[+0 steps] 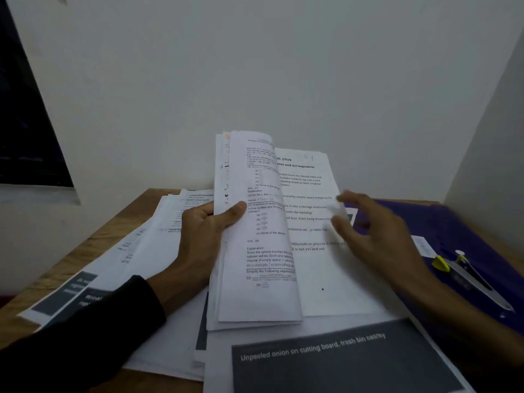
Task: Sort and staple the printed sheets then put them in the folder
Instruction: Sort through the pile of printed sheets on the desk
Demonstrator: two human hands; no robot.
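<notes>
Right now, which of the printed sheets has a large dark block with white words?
The sheet nearest the camera, flat on the table at bottom right. Its white words read "Unpeeled onion on cutting board, trash bin nearby". The bundle in the left hand carries only small black text.

Dimly lit overall with a cool grey cast, wide-angle bowing of the wall (255,66) toward the edges, right hand (368,231) smeared by motion blur, printed sheets (263,222) legible at centre, dark sleeve (85,330) swallowed in shadow.
</notes>
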